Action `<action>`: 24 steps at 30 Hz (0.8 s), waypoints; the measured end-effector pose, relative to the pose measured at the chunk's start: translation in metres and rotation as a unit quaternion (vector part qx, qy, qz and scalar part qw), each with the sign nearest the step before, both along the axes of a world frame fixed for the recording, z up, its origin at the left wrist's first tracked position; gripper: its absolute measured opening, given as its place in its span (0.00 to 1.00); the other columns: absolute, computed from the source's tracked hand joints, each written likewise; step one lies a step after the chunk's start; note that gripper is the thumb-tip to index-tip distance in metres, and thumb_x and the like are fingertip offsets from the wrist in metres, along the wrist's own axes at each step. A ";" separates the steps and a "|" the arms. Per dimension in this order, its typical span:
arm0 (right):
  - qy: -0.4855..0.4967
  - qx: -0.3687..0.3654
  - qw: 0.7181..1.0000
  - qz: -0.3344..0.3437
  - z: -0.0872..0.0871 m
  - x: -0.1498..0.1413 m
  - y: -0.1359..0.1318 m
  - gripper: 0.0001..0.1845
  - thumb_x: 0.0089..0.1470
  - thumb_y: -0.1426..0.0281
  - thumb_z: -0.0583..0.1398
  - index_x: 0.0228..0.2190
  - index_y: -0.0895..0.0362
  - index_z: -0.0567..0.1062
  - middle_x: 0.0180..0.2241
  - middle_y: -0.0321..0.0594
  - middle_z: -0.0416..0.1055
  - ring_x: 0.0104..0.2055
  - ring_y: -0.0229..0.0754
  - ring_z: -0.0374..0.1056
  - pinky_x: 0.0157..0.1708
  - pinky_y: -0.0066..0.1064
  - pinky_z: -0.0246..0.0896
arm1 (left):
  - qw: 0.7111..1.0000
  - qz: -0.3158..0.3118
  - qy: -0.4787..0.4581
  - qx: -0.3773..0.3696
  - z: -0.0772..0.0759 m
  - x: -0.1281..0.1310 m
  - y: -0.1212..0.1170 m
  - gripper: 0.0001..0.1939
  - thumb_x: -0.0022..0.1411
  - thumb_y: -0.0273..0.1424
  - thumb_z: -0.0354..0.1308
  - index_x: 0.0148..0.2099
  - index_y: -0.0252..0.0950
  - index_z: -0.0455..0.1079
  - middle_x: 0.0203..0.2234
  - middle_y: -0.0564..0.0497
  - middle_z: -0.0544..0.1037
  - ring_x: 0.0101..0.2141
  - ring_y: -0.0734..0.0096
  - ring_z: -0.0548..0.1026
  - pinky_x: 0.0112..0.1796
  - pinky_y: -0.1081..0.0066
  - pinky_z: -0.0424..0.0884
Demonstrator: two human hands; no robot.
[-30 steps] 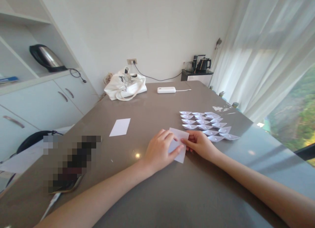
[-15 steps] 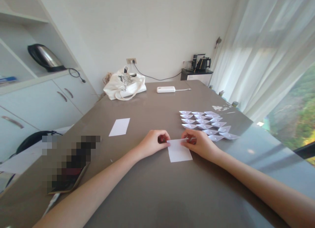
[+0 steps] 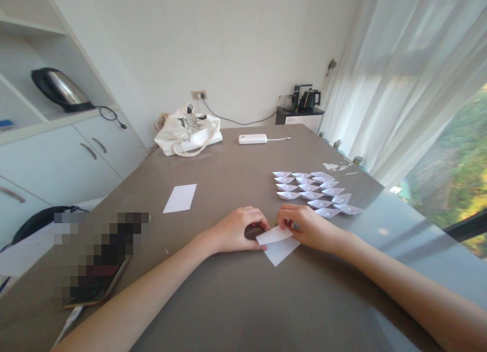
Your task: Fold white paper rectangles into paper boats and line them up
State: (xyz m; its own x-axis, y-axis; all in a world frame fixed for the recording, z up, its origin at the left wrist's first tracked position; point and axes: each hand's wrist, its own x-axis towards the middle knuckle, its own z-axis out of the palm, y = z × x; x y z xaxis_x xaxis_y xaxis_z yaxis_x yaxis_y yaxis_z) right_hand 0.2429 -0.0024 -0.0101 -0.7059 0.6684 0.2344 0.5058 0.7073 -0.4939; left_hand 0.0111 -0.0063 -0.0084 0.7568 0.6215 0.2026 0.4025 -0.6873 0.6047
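The thin white sheet of paper, partly folded over (image 3: 282, 251), lies low over the smooth grey-brown surface (image 3: 236, 291) in the head view. The left hand (image 3: 243, 230) curves into a loose ring, fingertips pinching its left corner; the right hand (image 3: 308, 225), fingers bent nearly closed, grips its right edge. Pointed white folded-paper boats (image 3: 311, 195) stand in rows just beyond; a flat white paper sheet (image 3: 180, 198) lies to the left.

Held sheet (image 3: 282, 252): plain white. Loose sheet (image 3: 180, 198): same. Boats (image 3: 311, 195): white, lilac-tinged in shade. Table (image 3: 228, 301): plain grey-brown, bluish toward the window. Bag (image 3: 207, 137): creamy white. Power bank (image 3: 252, 139): white. Near kettle (image 3: 66, 88): silver and black. Wall cord (image 3: 243, 124): black. Wall (image 3: 247, 42): off-white. Curtain (image 3: 373, 78): white. Foliage (image 3: 466, 174): green, yellow patches.
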 end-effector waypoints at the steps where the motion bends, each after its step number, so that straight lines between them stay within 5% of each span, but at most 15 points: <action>1: -0.003 0.005 1.000 0.005 0.000 0.000 -0.001 0.13 0.41 0.86 0.53 0.26 0.58 0.69 0.28 0.37 0.66 0.29 0.35 0.63 0.28 0.24 0.56 | 1.000 0.004 0.000 0.000 -0.001 0.002 -0.001 0.12 0.52 0.32 0.64 0.40 0.37 0.71 0.33 0.51 0.75 0.35 0.69 0.70 0.39 0.71 0.65; 3: -0.008 0.012 1.000 0.015 0.001 0.001 -0.001 0.13 0.42 0.86 0.53 0.26 0.58 0.69 0.29 0.37 0.66 0.29 0.35 0.63 0.28 0.24 0.56 | 1.000 0.008 -0.006 -0.004 -0.002 0.003 -0.002 0.07 0.56 0.27 0.58 0.39 0.36 0.72 0.31 0.51 0.74 0.32 0.73 0.70 0.36 0.74 0.65; 9: -0.007 0.007 1.000 0.029 0.004 0.002 0.001 0.11 0.47 0.84 0.53 0.26 0.58 0.71 0.30 0.38 0.66 0.30 0.36 0.63 0.30 0.24 0.57 | 0.999 0.031 -0.013 0.037 -0.001 -0.007 0.004 0.16 0.58 0.18 0.48 0.37 0.37 0.75 0.35 0.49 0.72 0.35 0.74 0.72 0.39 0.74 0.66; 16: -0.028 -0.001 0.998 0.048 0.011 0.003 -0.001 0.11 0.48 0.84 0.54 0.26 0.58 0.71 0.31 0.39 0.67 0.31 0.35 0.64 0.31 0.25 0.57 | 0.999 -0.036 0.013 -0.015 0.006 -0.007 0.001 0.12 0.53 0.31 0.63 0.42 0.40 0.75 0.39 0.49 0.72 0.37 0.71 0.72 0.41 0.73 0.67; 24: -0.048 -0.026 0.995 0.084 0.019 0.007 -0.002 0.12 0.47 0.84 0.55 0.28 0.58 0.72 0.33 0.39 0.68 0.34 0.37 0.66 0.35 0.27 0.59 | 0.997 -0.058 0.016 -0.054 0.010 -0.005 -0.001 0.13 0.54 0.26 0.61 0.44 0.40 0.76 0.40 0.48 0.70 0.40 0.70 0.72 0.44 0.73 0.67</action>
